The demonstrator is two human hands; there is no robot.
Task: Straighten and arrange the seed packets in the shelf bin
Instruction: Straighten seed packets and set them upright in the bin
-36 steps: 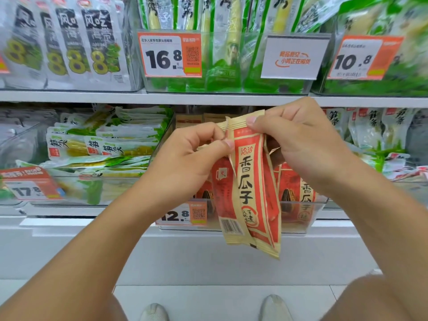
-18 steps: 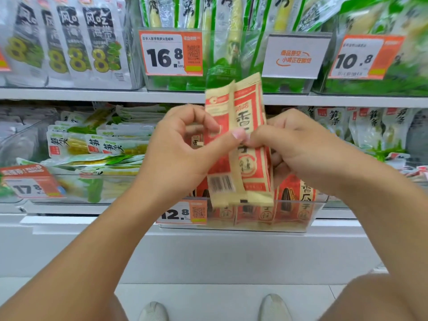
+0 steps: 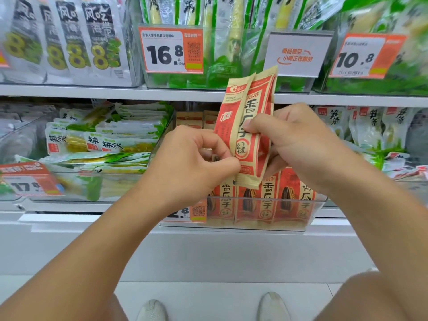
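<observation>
head view, both hands (image 3: 243,156) pinching seed packets (image 3: 249,126) above shelf bin (image 3: 317,212)

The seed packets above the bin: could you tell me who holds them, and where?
Both hands hold the seed packets: the left hand pinches their lower left edge, the right hand grips the right side at mid-height.

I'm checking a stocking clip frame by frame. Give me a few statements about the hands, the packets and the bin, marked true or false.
1. Both hands hold red seed packets above the clear bin. True.
2. The held packets lie flat on the floor. False: they are upright, raised in front of the shelf.
3. More red packets stand in the bin below the hands. True.
4. The left hand hangs idle at the person's side. False: its fingers pinch the packets' lower left edge.
5. The right hand grips the packets from the right. True.
6. The tag above the packets reads 99.9. False: the orange tag reads 16.8.
</observation>
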